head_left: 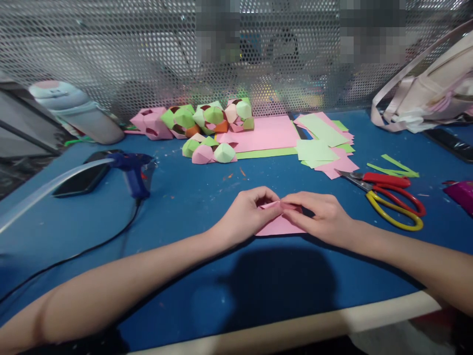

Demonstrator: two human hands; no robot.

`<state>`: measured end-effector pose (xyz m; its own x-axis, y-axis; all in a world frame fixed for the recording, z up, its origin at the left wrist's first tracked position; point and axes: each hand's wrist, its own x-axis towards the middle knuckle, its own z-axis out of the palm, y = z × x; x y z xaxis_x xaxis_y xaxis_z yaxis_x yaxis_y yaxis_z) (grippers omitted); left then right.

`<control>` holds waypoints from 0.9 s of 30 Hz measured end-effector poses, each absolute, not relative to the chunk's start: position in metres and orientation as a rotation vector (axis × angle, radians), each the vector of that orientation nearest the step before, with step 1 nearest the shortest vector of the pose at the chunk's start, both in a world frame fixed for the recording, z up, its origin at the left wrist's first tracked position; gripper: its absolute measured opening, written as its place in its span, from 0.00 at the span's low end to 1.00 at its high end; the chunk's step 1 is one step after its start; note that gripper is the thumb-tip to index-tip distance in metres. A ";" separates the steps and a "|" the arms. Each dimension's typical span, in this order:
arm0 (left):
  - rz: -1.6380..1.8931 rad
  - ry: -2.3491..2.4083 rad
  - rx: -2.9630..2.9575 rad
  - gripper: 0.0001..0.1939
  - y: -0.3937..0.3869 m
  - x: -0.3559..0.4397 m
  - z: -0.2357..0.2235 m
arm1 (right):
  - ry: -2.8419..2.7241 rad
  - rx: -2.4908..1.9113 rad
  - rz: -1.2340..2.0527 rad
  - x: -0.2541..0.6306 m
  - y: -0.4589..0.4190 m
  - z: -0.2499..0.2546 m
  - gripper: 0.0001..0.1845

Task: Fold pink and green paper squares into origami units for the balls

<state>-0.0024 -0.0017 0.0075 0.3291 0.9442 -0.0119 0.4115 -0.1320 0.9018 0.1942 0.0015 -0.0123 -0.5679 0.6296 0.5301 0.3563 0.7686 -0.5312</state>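
Observation:
A pink sheet of paper, partly folded, lies near the front of the blue table. My left hand pinches its upper edge between thumb and fingers. From the other side, my right hand grips the same edge, and the fingertips of both hands meet at the top middle. Parts of the fold are hidden under my fingers. To the right of my right hand lie scissors with red and yellow handles, their blades pointing to the stacked paper pieces in pink and green.
Folded paper shapes line the back beside a large pink sheet. At left are a blue glue gun with its cord, a dark phone and a bottle. Green strips and a pale bag sit at right, before a perforated metal screen.

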 end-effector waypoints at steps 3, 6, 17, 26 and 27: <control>0.773 1.234 1.735 0.10 -0.003 -0.002 0.009 | -2.182 -0.851 0.461 0.192 0.000 -0.010 0.08; 0.780 1.237 1.749 0.10 -0.002 -0.003 0.009 | -2.177 -0.913 0.485 0.192 0.000 -0.010 0.08; 0.723 1.220 1.626 0.14 0.006 -0.007 0.009 | -2.116 -0.928 0.617 0.194 0.002 -0.011 0.08; 0.586 1.191 1.640 0.11 0.012 -0.015 0.016 | -2.166 -0.897 0.620 0.198 0.005 -0.012 0.08; 0.568 1.184 1.642 0.11 0.013 -0.016 0.016 | -2.172 -0.888 0.617 0.199 0.006 -0.012 0.08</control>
